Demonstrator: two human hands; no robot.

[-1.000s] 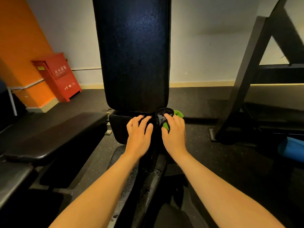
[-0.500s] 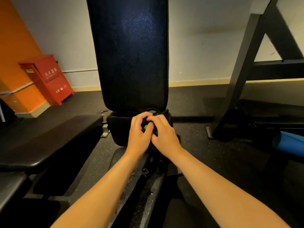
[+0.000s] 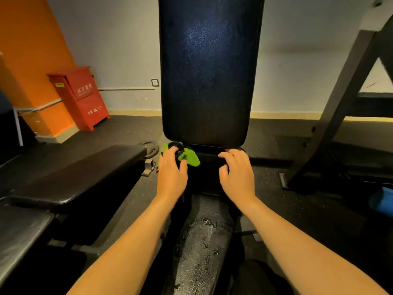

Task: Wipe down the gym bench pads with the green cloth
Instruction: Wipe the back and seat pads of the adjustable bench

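An upright black back pad (image 3: 208, 71) stands straight ahead, and a narrow black seat pad (image 3: 200, 241), wet with droplets, runs toward me. At the left end of the gap between the two pads, my left hand (image 3: 171, 173) presses the green cloth (image 3: 190, 158) against a round black knob (image 3: 177, 146); the cloth shows on both sides of my fingers. My right hand (image 3: 237, 173) rests at the right end of that gap, fingers curled over the dark frame, with no cloth in it.
A second flat black bench (image 3: 80, 173) lies to the left, with a weight plate (image 3: 151, 149) on the floor behind it. A red cabinet (image 3: 81, 96) stands by the orange wall. A black rack frame (image 3: 331, 116) rises at right, a blue object (image 3: 381, 204) at its foot.
The cloth went from my right hand to my left. My hands met at the middle, then parted: left hand with the cloth to the left knob, right hand to the right end.
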